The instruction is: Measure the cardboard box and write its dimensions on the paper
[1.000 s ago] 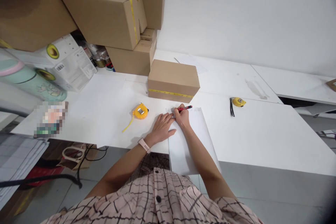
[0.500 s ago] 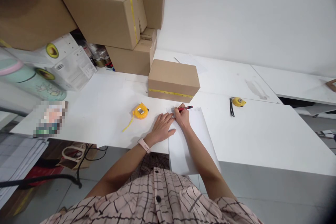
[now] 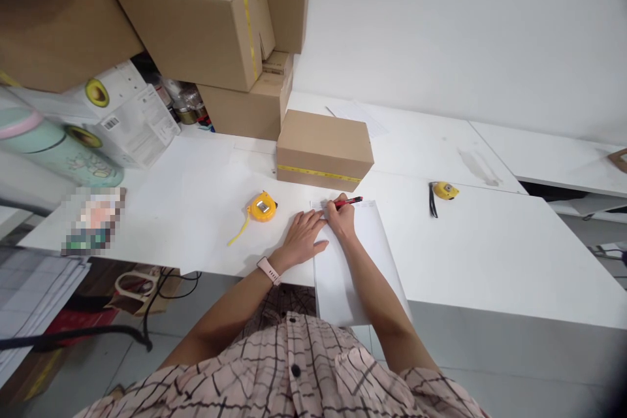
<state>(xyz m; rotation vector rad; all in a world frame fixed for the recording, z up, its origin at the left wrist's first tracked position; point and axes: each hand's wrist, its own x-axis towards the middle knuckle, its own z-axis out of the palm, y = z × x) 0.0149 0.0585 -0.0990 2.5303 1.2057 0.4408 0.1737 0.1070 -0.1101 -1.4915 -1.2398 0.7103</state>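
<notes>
My right hand (image 3: 341, 217) is closed around a red and black pen (image 3: 353, 202), its lower end hidden by the fingers. It rests on the upper part of a white sheet of paper (image 3: 362, 274) that hangs over the table's front edge. Small marks show along the sheet's top. Flat beside it lies my left hand (image 3: 304, 238), fingers stretched out, the tips at the paper's left edge. To its left is a yellow tape measure (image 3: 263, 207) with a short length of tape pulled out. Behind both hands stands a closed cardboard box (image 3: 323, 147) with a yellow strip.
Cardboard boxes (image 3: 196, 32) are stacked at the back left, near a white carton (image 3: 132, 121) and a mint green bottle (image 3: 63, 150). A second yellow tape measure (image 3: 445, 191) with a black strap lies to the right on the white table (image 3: 490, 248).
The pen and my right hand have shifted very slightly to the right. My left hand, the paper and the box stay where they were.
</notes>
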